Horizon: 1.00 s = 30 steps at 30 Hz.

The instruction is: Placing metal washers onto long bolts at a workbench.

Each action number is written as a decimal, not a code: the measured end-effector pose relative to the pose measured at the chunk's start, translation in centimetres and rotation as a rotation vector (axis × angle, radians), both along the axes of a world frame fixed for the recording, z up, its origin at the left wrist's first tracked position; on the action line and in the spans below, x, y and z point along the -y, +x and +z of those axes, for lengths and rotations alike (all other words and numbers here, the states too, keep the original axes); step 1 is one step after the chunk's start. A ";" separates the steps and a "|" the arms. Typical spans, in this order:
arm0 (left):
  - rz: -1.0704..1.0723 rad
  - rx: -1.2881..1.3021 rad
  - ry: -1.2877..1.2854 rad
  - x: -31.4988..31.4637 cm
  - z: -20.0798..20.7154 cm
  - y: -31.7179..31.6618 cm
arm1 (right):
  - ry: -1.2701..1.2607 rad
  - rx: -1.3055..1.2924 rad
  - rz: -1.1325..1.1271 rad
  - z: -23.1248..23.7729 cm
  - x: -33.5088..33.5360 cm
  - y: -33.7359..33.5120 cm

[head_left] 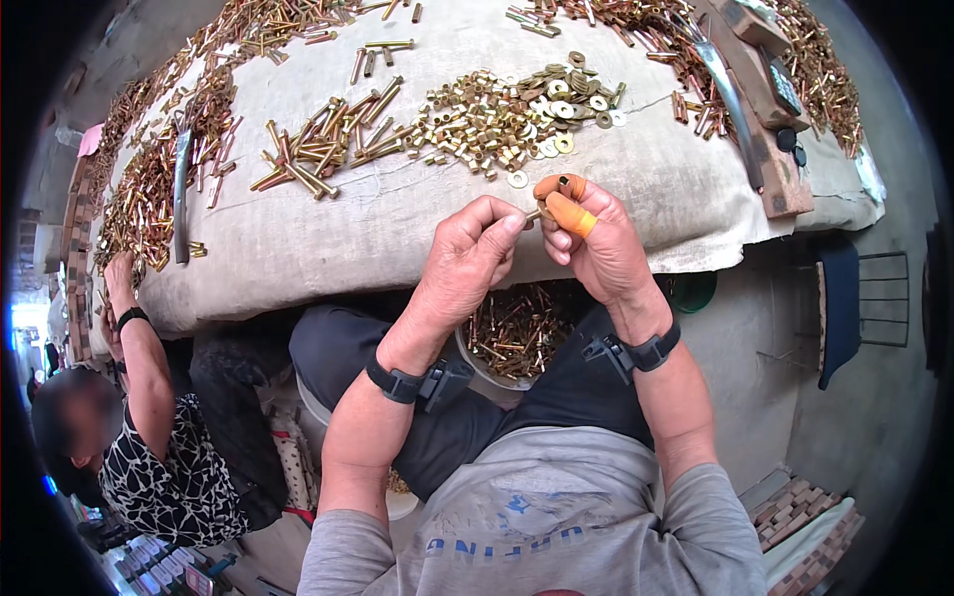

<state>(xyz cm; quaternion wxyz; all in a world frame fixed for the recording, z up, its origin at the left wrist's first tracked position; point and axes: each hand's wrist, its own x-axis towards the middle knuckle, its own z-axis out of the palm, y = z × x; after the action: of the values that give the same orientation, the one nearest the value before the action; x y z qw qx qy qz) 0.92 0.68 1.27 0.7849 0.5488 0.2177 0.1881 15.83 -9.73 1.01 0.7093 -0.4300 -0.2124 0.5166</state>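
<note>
Both hands are grasping: the left hand point(465, 253) pinches a thin bolt point(533, 216) between thumb and forefinger, and the right hand point(601, 238), wearing orange finger cots point(571, 215), closes on its other end. The bolt sits at the fingertips, nearer the wearer than the heap of brass-coloured sleeves point(462, 129). Whether a sleeve or a flat washer is on it is hidden by the fingers.

The step in hand appears to be fitting small parts along the bolt. To do it well, steady the shank with the left hand, square the part to the tip before sliding, and let the right fingertips feel for any catch rather than force it. A tilted part would probably bind.

For edges, take the sleeve heap as landmark. Flat washers point(558, 107) adjoin its right side, one loose washer point(518, 179) lies just in front, and a bolt pile point(323, 149) lies to its left. Plain cloth shows in front of it, down to the rounded front edge of the surface point(378, 233). The hands are close to that edge, with a bolt-filled bucket point(484, 374) below, so a dropped piece could be lost there. Well right of the heap, a wooden beam point(787, 194) limits sideways sweeps.
</note>
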 end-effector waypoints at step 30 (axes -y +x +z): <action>0.076 -0.039 0.393 0.2 -0.5 0.0 | 0.106 -0.152 -0.106 -0.7 0.8 -0.6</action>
<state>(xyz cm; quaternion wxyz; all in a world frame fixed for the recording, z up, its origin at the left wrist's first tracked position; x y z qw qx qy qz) 0.93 0.44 0.72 0.6508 0.6863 0.2124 0.2456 15.21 -10.57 0.29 0.7713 -0.3622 -0.1620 0.4977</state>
